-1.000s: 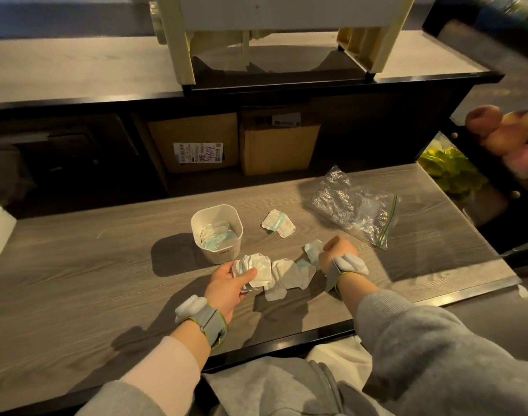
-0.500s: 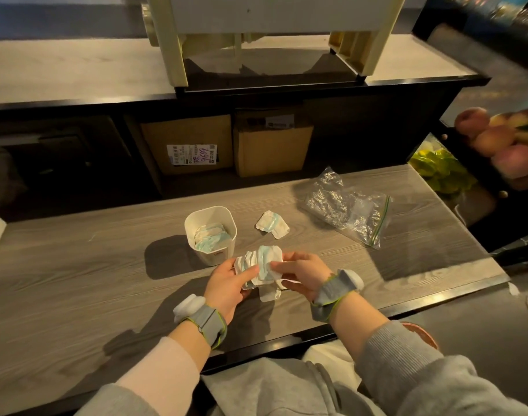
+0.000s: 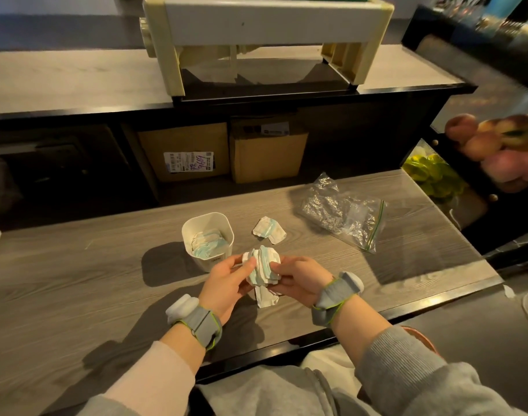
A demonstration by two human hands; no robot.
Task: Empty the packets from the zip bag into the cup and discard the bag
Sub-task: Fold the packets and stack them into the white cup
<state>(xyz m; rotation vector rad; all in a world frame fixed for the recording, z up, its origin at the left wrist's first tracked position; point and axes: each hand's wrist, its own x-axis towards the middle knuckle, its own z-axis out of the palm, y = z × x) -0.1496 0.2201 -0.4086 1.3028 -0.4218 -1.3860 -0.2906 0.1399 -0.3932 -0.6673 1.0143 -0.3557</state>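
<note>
While the left hand point(image 3: 226, 280) and right hand point(image 3: 298, 280) each grip one bundle of packets point(image 3: 262, 267) between them, we note it just beside the cup point(image 3: 208, 261); zip bag point(image 3: 343, 213) lies apart on the bench point(image 3: 76, 280), rightward.

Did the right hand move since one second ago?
Yes. The right hand moved left, nearer the cup, and now holds the packets with the left hand.

open tabletop point(image 3: 76, 280) left of the cup point(image 3: 201, 261). right of cup a loose packet point(image 3: 268, 230) lies in the path to the zip bag point(image 3: 343, 217); bare strip btwn packet & bag.
</note>
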